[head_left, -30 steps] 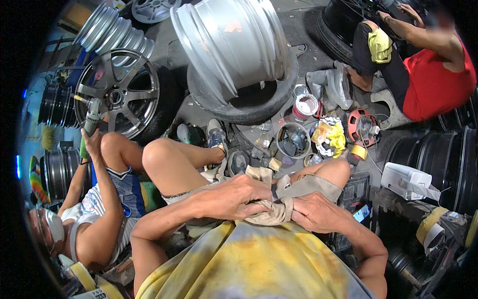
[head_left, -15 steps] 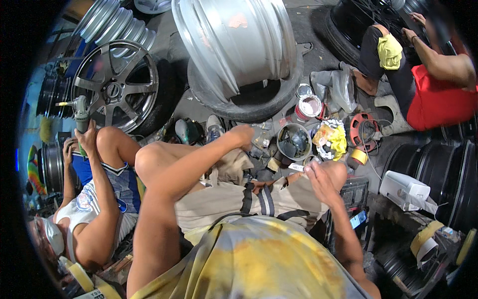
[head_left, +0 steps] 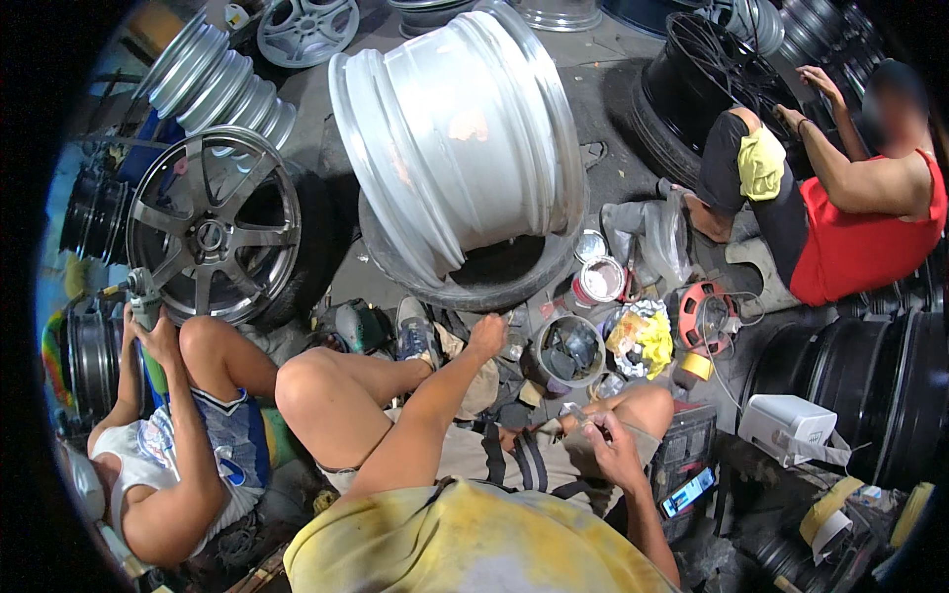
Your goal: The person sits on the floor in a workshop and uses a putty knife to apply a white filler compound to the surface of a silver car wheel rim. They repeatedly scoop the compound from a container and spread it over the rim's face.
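My left hand [head_left: 486, 337] hangs over the floor clutter beyond my lap, its fingers curled; what they hold, if anything, is hidden. Above my right knee, my right hand [head_left: 615, 450] pinches a small pale flat piece [head_left: 573, 411]. A bucket [head_left: 571, 352] with dark pieces in it stands just beyond. Past my feet, a big silver wheel rim [head_left: 450, 138] with pinkish patches leans on a tire [head_left: 415, 289] lying flat.
At left, a person holds a power tool [head_left: 144, 301] beside a dark spoked wheel [head_left: 213, 232]. Another person in red [head_left: 860, 232] sits at right near a black rim. Close by are an open can [head_left: 599, 281], an orange cord reel [head_left: 704, 316], a white box [head_left: 788, 428] and a lit phone [head_left: 689, 492].
The view has tilted up, so the scene sits lower and more rims show at the back. My right hand still holds the pale piece. The person at left has lowered the power tool.
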Demonstrator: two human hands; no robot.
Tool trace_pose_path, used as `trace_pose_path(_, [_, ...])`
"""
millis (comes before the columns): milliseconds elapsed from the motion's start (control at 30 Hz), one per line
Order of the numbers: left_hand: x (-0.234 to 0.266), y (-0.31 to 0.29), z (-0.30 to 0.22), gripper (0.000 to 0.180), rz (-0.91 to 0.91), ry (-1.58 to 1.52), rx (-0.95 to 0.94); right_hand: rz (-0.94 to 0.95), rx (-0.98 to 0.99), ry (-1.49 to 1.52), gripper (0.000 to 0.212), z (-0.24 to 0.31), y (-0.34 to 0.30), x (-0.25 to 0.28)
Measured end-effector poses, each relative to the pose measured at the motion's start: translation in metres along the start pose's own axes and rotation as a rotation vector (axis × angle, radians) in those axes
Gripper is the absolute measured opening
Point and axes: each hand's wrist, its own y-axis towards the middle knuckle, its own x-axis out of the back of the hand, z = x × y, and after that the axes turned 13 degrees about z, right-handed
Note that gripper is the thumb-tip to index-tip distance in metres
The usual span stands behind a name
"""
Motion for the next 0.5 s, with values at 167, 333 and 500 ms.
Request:
trace_pose_path(167, [0.003,-0.006,-0.001,0.026,-0.014,-0.087,-0.037,-0.006,0.085,-0.080,0.023,0.018,0.020,-0.003])
trace_pose_path(333, [0.011,-0.003,-0.015,0.040,0.045,-0.117,0.060,-0.027,0.076,-0.079,0.023,0.007,0.014,-0.003])
trace_pose_path(500, [0.011,-0.001,-0.017,0.036,0.022,-0.132,0.074,-0.018,0.065,-0.117,0.023,-0.014,0.011,-0.010])
